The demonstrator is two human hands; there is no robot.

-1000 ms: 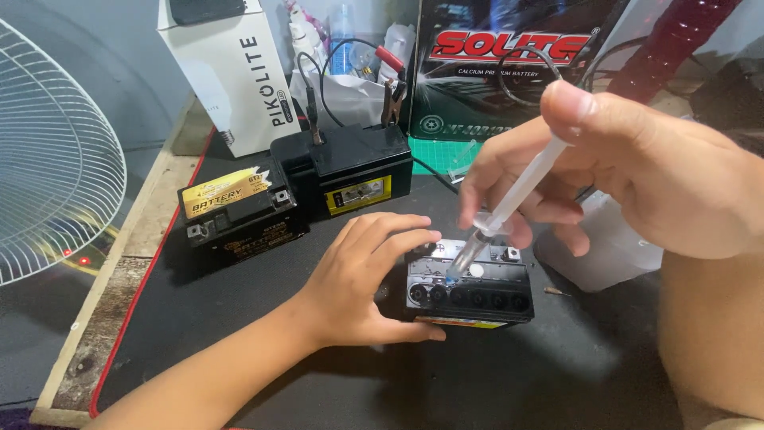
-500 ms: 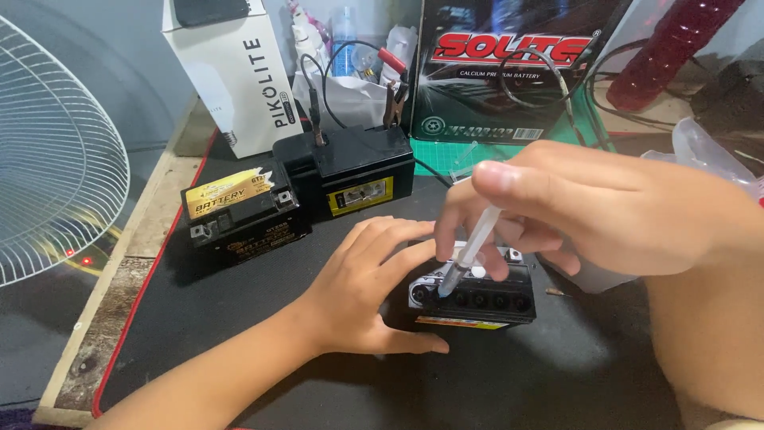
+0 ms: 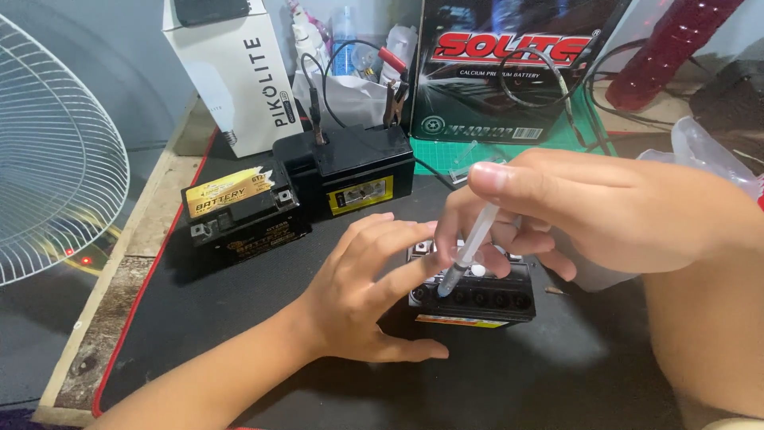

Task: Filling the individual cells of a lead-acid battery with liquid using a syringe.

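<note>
- Fingers of right hand [image 3: 605, 211] pinched around a clear syringe [image 3: 471, 245], thumb on top; tip angled down toward 7 o'clock, over the cell holes of the small black battery [image 3: 477, 296].
- Left hand [image 3: 362, 295] fingers spread narrow, laid flat against the battery's left side and top edge, thumb on the mat at 6 o'clock; gripping nothing, just bracing.
- Battery sits mid-frame on the black mat [image 3: 239, 350], row of round fill holes along its near top edge, yellow-red label strip on the front face.
- At 10 o'clock from it: second black battery with yellow label [image 3: 239, 211], touching a larger black battery [image 3: 350, 171] at 11 o'clock with red and black clip leads [image 3: 390, 80] on its terminals.
- Behind those: white carton [image 3: 235, 72] at 11, black battery carton [image 3: 509, 68] at 12.
- White wire fan guard [image 3: 56, 151] at 9 o'clock, off the mat.
- Clear plastic bag [image 3: 704, 151] at 2 o'clock, behind the right hand.
</note>
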